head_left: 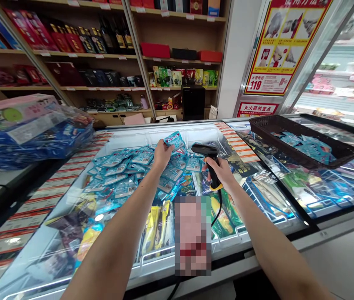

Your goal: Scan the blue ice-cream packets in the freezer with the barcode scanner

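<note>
A blue packet (pixel 175 141) is held up over a heap of similar packets (pixel 123 166), its lower left edge pinched between the fingers of the left hand (pixel 162 154). Just right of it, apart from the packet, a black scanner (pixel 206 149) points its head leftward; the fingers of the right hand (pixel 220 170) are wrapped around its handle, and a cable (pixel 218 208) hangs below. The heap lies on the glass surface of a freezer (pixel 323 232), with yellow packs (pixel 156 227) visible beneath the glass. To the right, a brown basket (pixel 348 152) holds more blue packets. Price labels (pixel 50 196) line the left side, beside plastic-wrapped boxes (pixel 30 133). Behind stand stocked shelves (pixel 181 35) and a poster (pixel 286 50).
</note>
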A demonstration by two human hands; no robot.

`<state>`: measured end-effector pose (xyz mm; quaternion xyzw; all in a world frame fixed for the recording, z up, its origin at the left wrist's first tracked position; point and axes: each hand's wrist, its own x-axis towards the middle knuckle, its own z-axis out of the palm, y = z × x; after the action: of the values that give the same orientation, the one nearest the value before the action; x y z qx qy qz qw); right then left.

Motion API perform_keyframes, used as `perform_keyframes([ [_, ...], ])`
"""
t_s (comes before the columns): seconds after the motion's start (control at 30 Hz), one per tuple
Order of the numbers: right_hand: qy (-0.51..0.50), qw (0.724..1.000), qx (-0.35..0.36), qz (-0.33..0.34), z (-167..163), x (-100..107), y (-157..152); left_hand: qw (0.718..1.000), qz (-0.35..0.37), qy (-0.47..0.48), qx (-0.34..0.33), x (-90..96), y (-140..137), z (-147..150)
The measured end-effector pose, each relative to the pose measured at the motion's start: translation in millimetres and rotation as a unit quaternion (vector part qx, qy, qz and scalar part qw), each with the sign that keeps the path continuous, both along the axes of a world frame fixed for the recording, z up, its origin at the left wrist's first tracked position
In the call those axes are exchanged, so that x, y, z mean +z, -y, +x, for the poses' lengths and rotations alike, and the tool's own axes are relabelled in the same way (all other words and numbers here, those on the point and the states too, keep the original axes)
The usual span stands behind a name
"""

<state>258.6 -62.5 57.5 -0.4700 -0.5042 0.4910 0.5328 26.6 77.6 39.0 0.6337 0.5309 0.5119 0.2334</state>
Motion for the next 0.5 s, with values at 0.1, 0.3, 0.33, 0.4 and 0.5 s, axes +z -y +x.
perform_keyframes([
  [0.1, 0.010, 1.000, -0.005, 0.001, 0, -2, 0, 0.995, 0.025, 0.097, -0.012, 7.1, 7, -3],
  [0.3, 0.033, 0.999, 0.027, 0.012, 3, -4, 1, 0.986, 0.018, 0.163, 0.031, 15.4, 47, -15],
  [0.33, 0.035, 0.999, 0.037, 0.013, 4, -4, 1, 0.984, 0.006, 0.176, 0.027, 13.3, 57, -17],
  [0.4, 0.041, 0.997, 0.057, 0.015, 5, -3, 3, 0.978, -0.012, 0.206, 0.019, 6.5, 73, -22],
  [0.5, 0.054, 0.995, 0.085, 0.014, 5, -2, 6, 0.971, -0.026, 0.235, 0.041, -4.9, 89, -30],
])
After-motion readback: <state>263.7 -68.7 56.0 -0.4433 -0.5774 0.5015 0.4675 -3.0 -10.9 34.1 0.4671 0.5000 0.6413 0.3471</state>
